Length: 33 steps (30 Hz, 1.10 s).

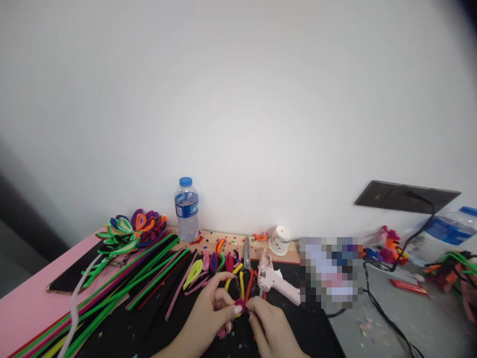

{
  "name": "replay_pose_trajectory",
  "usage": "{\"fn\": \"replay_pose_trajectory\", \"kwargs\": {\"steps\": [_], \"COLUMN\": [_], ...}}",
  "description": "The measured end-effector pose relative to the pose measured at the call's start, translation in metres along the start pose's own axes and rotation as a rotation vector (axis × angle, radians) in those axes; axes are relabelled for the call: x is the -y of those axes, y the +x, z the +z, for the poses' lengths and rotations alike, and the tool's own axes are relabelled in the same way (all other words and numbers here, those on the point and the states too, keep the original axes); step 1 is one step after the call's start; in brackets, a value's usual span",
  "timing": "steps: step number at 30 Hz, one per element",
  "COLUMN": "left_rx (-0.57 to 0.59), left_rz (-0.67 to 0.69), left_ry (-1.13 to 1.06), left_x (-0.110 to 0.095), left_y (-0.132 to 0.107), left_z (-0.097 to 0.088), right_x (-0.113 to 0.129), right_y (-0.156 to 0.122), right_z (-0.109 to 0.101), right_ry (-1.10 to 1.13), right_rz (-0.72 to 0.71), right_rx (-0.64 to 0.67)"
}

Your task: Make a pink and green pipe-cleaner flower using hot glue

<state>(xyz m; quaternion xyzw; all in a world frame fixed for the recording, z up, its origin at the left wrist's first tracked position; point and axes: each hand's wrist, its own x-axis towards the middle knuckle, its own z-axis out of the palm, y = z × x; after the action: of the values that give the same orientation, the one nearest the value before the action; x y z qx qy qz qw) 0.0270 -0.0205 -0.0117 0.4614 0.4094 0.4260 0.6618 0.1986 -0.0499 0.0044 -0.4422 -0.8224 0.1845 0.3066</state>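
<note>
Black matting (112, 333) covers the work surface I am watching from afar, with the pink glue gun (278, 284) as my landmark. Nearest me, left of the gun and a little closer, 2 hands meet over a dark pink piece (239, 302). My wearer's left hand (206, 313) pinches it between thumb and finger; the right hand (274, 323) has its fingertips closed at the piece's right side, against a small black spot I cannot make out. Just left of the gun I see scissors (246, 254), blades pointing away; farther left lie long green stems (149, 278) among other colours. Right of the gun, a pixelated patch (331, 273) hides its contents. Behind the gun is a white paper cup (279, 243). Well left of the gun and beyond it, a blue-capped bottle (187, 214) stands by the pale wall (238, 109).
</note>
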Motion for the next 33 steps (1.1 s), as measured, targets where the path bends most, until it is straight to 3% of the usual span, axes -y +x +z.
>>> {"fn": "replay_pose_trajectory", "kwargs": {"steps": [21, 33], "left_rx": [-0.018, -0.047], "left_rz": [0.01, 0.01], "left_ry": [0.017, 0.015], "left_x": [-0.0001, -0.003], "left_y": [-0.0008, -0.0026], "left_z": [0.0013, 0.0031], "right_x": [0.0017, 0.0027], "right_y": [-0.002, -0.0025], "right_z": [0.0028, 0.0042], "right_ry": [-0.245, -0.196], "right_rz": [-0.083, -0.059], "right_rx": [-0.098, -0.097]}}
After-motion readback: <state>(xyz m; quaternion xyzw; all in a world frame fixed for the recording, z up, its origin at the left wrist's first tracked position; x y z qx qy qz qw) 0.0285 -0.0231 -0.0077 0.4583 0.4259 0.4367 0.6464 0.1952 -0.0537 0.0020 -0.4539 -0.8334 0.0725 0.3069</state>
